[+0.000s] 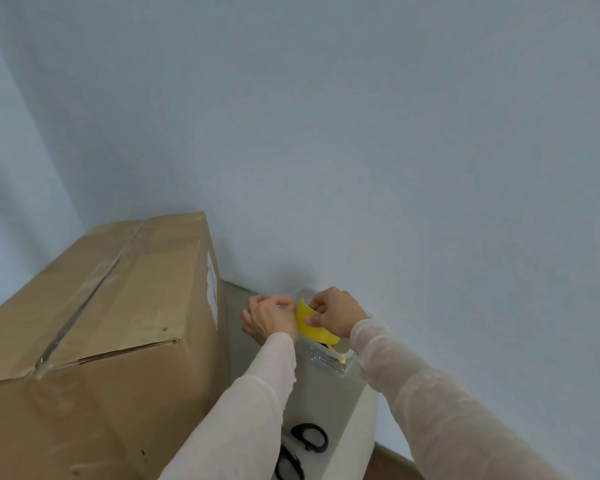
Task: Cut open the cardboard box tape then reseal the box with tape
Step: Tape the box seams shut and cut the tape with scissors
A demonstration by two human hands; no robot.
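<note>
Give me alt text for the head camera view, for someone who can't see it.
The right hand grips a yellow tape roll, the left hand curled against its edge, above a white stand. A cardboard box stands beside them; black scissors lie nearer.

Nothing here can be read. The white label (212,292) on the side of the cardboard box (136,292), at about eight o'clock in the view, carries print too blurred to make out.

Brown cardboard box (125,306), flaps closed, yellow tape roll (308,323) to its right, black-handled scissors (323,439) nearer
</note>
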